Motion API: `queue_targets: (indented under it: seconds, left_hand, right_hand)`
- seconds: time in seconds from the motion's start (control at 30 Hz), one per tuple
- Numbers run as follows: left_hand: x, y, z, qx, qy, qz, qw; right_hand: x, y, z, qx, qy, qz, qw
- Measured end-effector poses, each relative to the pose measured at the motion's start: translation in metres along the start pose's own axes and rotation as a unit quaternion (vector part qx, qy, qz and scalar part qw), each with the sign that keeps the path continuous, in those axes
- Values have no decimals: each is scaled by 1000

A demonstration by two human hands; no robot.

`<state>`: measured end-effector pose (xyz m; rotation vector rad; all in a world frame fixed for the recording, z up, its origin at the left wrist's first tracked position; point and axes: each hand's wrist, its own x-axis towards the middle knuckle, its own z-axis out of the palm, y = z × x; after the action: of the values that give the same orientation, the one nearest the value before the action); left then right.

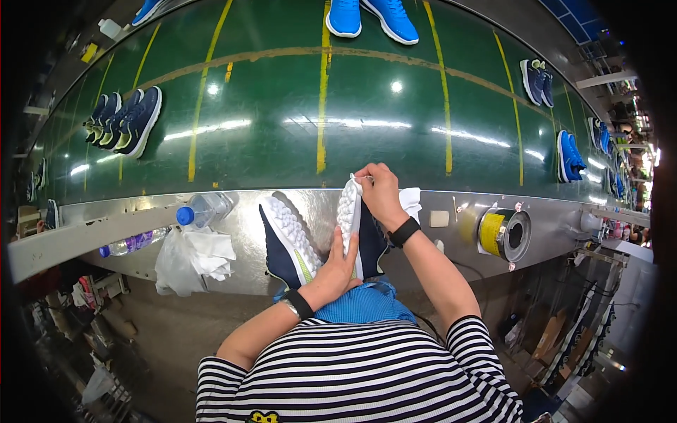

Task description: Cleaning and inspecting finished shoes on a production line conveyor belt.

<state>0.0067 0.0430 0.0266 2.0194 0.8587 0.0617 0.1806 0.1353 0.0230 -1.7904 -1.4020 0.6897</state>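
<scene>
Two navy shoes lie on their sides on the metal ledge before me, white knobbly soles showing. My left hand (pixel 334 276) grips the right-hand shoe (pixel 371 243) near its heel, fingers along the sole and thumb side hidden. At that shoe's toe, my right hand (pixel 381 195) is closed in a pinch against the sole's tip. A small white bit shows at its fingertips; what it is I cannot make out. The other navy shoe (pixel 288 238) lies just left, untouched, with a lime-green strip on its sole.
Beyond the ledge runs a green conveyor belt (pixel 268 92) with yellow lines, carrying blue shoes (pixel 372 17) and navy shoes (pixel 127 121). On the ledge are a bottle (pixel 208 209), a plastic bag (pixel 180 261), white paper (pixel 410 202), a pale block (pixel 438 218) and a yellow-labelled can (pixel 504 234).
</scene>
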Motion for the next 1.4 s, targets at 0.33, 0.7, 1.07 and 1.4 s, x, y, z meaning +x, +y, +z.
queue_targets:
  seconds: [0.33,0.7,1.07,1.4]
  left_hand:
    - [0,3,-2,-19,12,-4,1000]
    - [-2,3,-4,-22,-13,-25,999]
    - [-2,2,-9,-36,-12,-11,999]
    - [-2,0,-5,-26,-11,-7,1000]
  right_hand:
    - [-32,-2,3,17,39,-7,999]
    - [-51,-10,-2,10,15,-21,1000]
    - [-40,-2,-7,186,-16,206,960]
    - [-22,-9,1,20,30,13,999]
